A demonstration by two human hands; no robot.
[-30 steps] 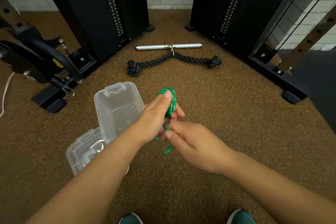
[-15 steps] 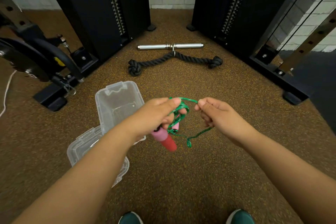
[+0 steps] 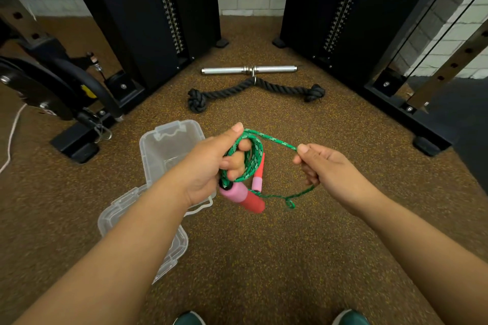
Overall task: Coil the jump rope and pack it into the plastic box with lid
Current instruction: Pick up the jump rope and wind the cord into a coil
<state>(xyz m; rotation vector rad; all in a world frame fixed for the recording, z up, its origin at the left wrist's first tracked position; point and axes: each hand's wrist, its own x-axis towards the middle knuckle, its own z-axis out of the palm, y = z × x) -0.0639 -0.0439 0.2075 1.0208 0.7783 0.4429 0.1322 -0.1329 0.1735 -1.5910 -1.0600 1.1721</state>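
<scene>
Right hand [image 3: 320, 166] drawn further right of centre, pinching green jump rope [image 3: 280, 142], left hand [image 3: 208, 169] gripping its coils and handles, open plastic box [image 3: 158, 144] lower left beside lid [image 3: 116, 216], bare floor [image 3: 303, 245] ahead

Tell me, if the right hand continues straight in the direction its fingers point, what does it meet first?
The right hand points left toward the left hand. It would probably meet the green rope coil wound there first, though depth is unclear.
</scene>
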